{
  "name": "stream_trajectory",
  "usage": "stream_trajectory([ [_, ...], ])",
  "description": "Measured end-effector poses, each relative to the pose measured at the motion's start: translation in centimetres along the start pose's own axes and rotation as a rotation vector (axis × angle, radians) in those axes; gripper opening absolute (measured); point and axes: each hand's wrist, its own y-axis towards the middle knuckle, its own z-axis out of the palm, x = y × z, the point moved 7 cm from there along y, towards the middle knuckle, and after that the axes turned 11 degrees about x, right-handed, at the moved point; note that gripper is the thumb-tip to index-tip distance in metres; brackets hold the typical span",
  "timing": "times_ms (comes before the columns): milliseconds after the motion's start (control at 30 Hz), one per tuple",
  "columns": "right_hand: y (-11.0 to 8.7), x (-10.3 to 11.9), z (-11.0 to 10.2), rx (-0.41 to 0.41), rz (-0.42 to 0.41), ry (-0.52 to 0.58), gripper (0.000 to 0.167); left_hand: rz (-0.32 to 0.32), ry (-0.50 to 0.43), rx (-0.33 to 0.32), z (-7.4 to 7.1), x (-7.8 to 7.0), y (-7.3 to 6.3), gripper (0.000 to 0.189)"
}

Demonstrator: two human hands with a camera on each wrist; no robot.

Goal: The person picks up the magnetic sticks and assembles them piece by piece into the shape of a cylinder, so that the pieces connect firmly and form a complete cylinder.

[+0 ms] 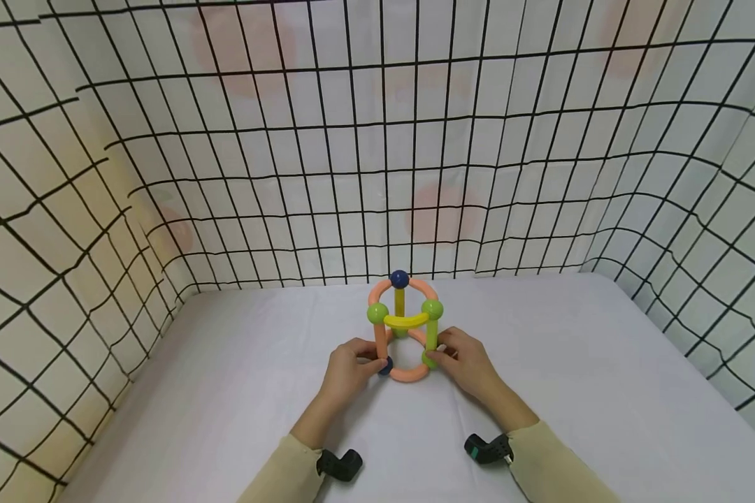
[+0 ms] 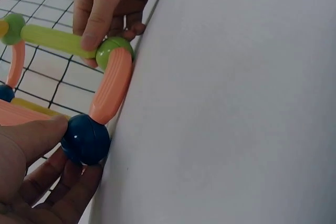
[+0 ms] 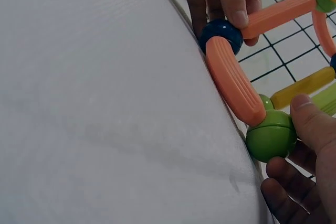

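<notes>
A toy frame of coloured balls and rods stands upright on the white table in the head view. Its base is a ring of curved orange rods (image 1: 407,375), and three straight rods rise from it: orange (image 1: 381,340), light green (image 1: 432,334) and yellow (image 1: 400,302). On top, two green balls and a dark blue ball (image 1: 400,279) are joined by two orange curves and a yellow curved rod (image 1: 406,322). My left hand (image 1: 346,372) pinches the blue ball (image 2: 86,140) at the base's front left. Opposite it, my right hand (image 1: 470,363) holds the green ball (image 3: 271,136) between thumb and fingers.
White cloth covers the table (image 1: 258,370). Black netting (image 1: 352,154) over pale sheeting rises behind the table and along both sides. Each wrist carries a small black camera, one on the left (image 1: 341,465) and one on the right (image 1: 487,449).
</notes>
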Motion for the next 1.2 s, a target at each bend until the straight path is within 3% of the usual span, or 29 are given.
stream_trajectory([
  [267,-0.18,-0.03,-0.04,-0.02,0.005,0.001,0.016,-0.002,0.017,-0.007,-0.03,-0.04,0.13,0.023],
  [800,-0.26,-0.07,-0.38,-0.037,0.01,-0.029,0.016,-0.002,-0.091,0.005,0.56,0.47,0.44,0.023],
  [1033,-0.55,-0.22,-0.55,-0.054,0.0,-0.013,0.015,0.027,-0.075,0.011,0.72,0.26,0.46,0.022],
  [1200,-0.58,-0.38,-0.57,-0.05,0.004,-0.004,0.015,0.012,-0.073,0.016,0.89,0.32,0.51,0.022],
])
